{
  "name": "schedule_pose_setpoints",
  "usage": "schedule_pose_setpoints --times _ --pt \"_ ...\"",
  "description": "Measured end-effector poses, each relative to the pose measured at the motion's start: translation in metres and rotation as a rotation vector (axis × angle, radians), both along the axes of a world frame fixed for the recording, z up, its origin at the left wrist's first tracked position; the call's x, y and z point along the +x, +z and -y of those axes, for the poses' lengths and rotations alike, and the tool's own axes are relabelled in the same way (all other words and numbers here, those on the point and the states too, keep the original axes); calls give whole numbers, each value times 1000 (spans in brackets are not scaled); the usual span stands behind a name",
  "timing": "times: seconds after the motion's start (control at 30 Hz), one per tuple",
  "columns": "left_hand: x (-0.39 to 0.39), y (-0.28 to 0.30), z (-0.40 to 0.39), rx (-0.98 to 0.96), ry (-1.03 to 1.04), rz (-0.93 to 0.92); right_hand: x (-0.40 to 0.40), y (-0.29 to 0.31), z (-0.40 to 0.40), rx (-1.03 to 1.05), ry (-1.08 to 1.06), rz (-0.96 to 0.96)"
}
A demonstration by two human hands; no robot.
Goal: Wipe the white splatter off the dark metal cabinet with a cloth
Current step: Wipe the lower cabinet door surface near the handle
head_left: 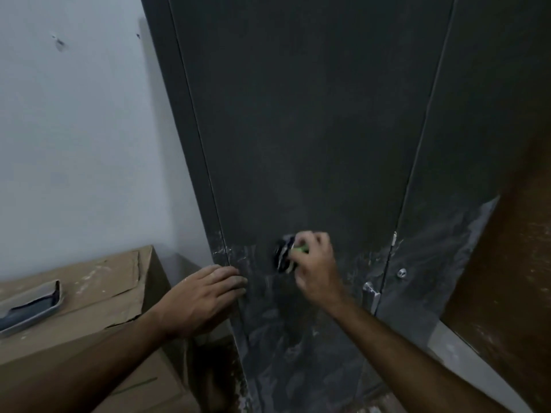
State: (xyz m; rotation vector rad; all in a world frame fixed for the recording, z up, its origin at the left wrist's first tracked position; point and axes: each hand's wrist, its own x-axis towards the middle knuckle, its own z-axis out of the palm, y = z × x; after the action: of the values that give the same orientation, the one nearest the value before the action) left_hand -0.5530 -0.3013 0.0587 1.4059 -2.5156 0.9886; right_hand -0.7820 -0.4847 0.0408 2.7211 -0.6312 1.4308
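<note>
Right hand (313, 263) clenches a bunched cloth (285, 254) against the front of a tall dark cabinet (298, 114), low on the left door, while the left hand (202, 296) lies open and flat, holding nothing, its fingertips (238, 281) on the cabinet's left edge. Seen from the head camera, the cloth is a crumpled wad of dark and pale fabric with a bit of green showing at the thumb; its longer side runs roughly up and down the door, and it sticks out to the left of the fist. White splatter (238, 254) streaks the lower part of the door around and below both hands and spreads across the neighbouring door to the right, where a metal handle (371, 296) and a small lock (402, 272) sit near the seam. A pale wall (74, 129) stands to the left. A cardboard box (119, 293) rests beside the cabinet, with a shallow metal tray (29, 305) on top. A brown wooden panel (507, 263) borders the right side
</note>
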Motion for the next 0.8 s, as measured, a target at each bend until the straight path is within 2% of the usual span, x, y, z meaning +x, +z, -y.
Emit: schedule_pose_setpoints --times 0.07,0.13,0.17,0.27,0.3,0.37,0.47,0.5,0.57,0.67,0.73,0.8 --pt "0 2 -6 -83 17 -57 16 39 -5 108 -74 230" --pt "1 1 -10 -150 88 -210 39 56 -25 132 -50 315" --pt "0 0 -13 -168 142 -336 46 48 -35 73 -15 246" --pt "-2 -6 -17 -170 344 -724 37 -3 -43 -139 126 -131" --pt "-4 -9 -18 -163 409 -802 30 -9 -41 -146 140 -192" --pt "-11 -12 -16 -130 509 -898 27 8 -39 -110 109 -116" --pt "-20 -14 -14 -122 600 -980 50 58 -48 -27 21 172" --pt "-21 -13 -13 -135 632 -1001 59 64 -52 -25 32 212" --pt "-20 -14 -15 -141 696 -1040 68 46 -61 -105 103 124" --pt "-18 -20 -17 -102 747 -1016 54 5 -63 -241 242 -240" --pt "-18 -25 -19 -92 743 -1005 53 22 -60 -265 241 -227" --pt "-19 -27 -18 -102 734 -994 65 55 -65 -201 174 -35"
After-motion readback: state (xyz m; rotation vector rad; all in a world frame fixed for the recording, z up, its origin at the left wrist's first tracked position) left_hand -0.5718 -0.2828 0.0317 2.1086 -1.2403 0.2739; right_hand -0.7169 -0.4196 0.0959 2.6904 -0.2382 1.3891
